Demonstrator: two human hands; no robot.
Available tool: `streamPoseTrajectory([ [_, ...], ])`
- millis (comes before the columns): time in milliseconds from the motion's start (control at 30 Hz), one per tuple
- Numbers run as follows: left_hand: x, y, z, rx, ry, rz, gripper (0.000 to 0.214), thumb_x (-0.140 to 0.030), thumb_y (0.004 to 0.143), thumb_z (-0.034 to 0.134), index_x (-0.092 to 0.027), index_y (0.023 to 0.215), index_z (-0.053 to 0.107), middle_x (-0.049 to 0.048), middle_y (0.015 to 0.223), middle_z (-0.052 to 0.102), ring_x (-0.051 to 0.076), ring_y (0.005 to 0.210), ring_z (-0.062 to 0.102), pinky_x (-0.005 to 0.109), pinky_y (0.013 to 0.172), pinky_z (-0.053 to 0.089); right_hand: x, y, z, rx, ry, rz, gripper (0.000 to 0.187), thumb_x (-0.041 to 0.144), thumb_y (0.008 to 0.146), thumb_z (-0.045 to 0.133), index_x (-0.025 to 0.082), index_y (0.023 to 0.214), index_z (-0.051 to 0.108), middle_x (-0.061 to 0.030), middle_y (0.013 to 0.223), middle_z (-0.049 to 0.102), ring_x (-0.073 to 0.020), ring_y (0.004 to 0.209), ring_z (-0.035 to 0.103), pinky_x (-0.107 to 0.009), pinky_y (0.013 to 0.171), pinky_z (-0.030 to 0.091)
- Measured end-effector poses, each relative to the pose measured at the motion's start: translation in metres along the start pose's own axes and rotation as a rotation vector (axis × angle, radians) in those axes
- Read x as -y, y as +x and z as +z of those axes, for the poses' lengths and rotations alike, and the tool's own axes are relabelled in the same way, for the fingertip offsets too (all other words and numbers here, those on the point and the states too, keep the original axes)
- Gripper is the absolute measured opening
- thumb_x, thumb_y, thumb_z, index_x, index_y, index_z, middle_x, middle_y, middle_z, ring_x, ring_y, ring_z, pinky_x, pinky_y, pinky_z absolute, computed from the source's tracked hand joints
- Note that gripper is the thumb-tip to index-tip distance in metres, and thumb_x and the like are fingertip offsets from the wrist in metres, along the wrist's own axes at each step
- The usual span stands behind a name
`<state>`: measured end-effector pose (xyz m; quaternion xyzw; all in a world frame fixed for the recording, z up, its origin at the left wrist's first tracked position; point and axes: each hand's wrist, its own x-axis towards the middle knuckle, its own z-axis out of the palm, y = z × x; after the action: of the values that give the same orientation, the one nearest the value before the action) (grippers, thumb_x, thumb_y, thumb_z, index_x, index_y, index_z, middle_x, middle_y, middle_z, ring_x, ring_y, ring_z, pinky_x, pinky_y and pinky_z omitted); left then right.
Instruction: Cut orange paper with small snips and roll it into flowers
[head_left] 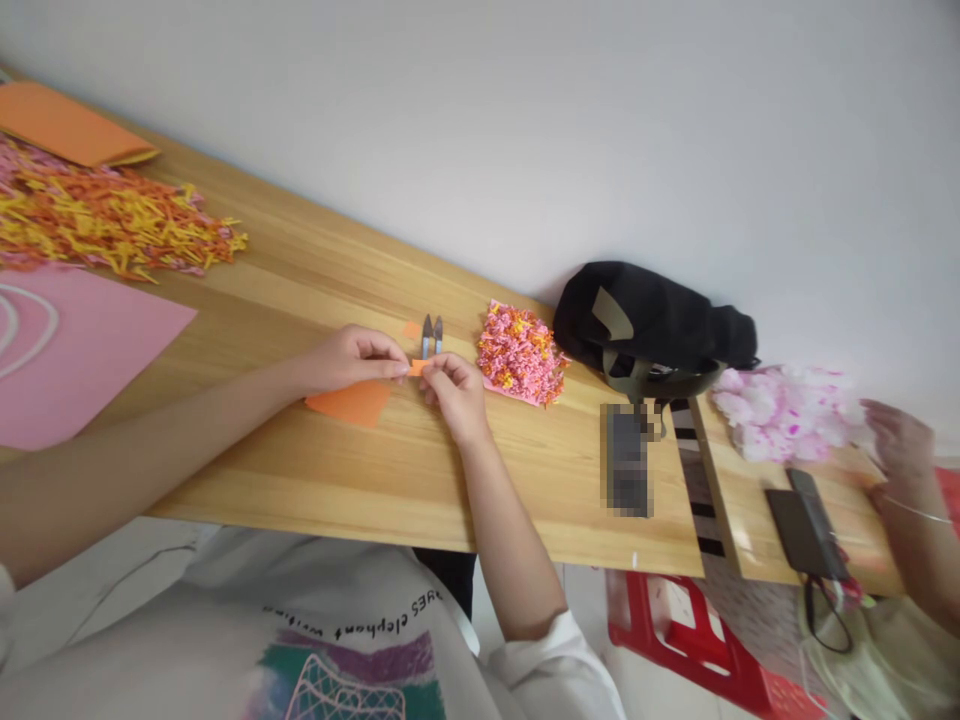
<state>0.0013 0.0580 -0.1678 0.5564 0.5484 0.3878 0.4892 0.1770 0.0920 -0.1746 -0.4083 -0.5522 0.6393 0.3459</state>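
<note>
My left hand (352, 357) and my right hand (452, 392) meet over the wooden table (315, 270), both pinching a small orange paper strip (417, 367) between their fingertips. Just under my left hand lies a larger orange paper piece (351, 403). Small metal snips (431, 335) rest on the table right behind the strip. A heap of tiny pink, orange and yellow folded paper bits (520, 355) sits on a pink sheet to the right of my right hand.
A big pile of yellow and orange paper strips (105, 220), an orange sheet (67, 125) and a pink sheet (82, 350) lie left. A black bag (652, 320), a phone (627, 460), pink flowers (780, 412) and another person's hand (896, 440) are right. A red stool (690, 630) stands below.
</note>
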Motion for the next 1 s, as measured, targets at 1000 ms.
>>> streamPoseTrajectory([
  [1000,0.0006,0.0002,-0.0029,-0.007,-0.045,0.016,0.031,-0.048,0.067,0.073,-0.017,0.068,0.069,0.0020,0.068,0.072,0.015,0.068,0.065,0.027,0.072,0.054,0.0012,-0.0002,0.0017,-0.022,0.032,0.000,0.018,0.037,0.063,0.062,0.021,0.064,0.056,0.0073,0.048,0.053,-0.0062,0.040,0.041,-0.021,0.041,0.029],
])
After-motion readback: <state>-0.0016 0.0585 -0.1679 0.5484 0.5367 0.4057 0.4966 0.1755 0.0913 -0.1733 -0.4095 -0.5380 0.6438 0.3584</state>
